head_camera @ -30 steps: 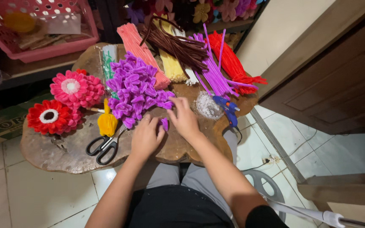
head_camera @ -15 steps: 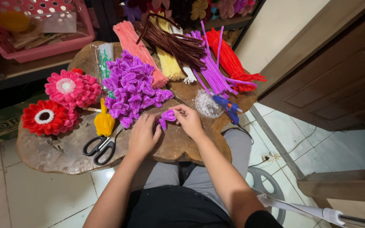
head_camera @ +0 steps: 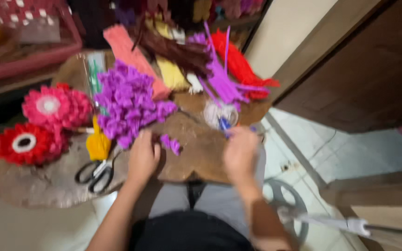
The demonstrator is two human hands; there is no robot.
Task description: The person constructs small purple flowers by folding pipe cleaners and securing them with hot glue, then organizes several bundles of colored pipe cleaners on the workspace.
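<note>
Purple petal piece (head_camera: 170,144) rests beside the left hand (head_camera: 143,158); both hands' grips look blurred, unclear.

Heavy motion blur smears the whole view, so every edge runs soft. Light is dim and warm, brightest on the pale wall (head_camera: 298,28) top right. Left corner sinks dark. The right hand (head_camera: 240,153) streaks badly; the bench (head_camera: 196,148) grain is mush. No glare.
</note>
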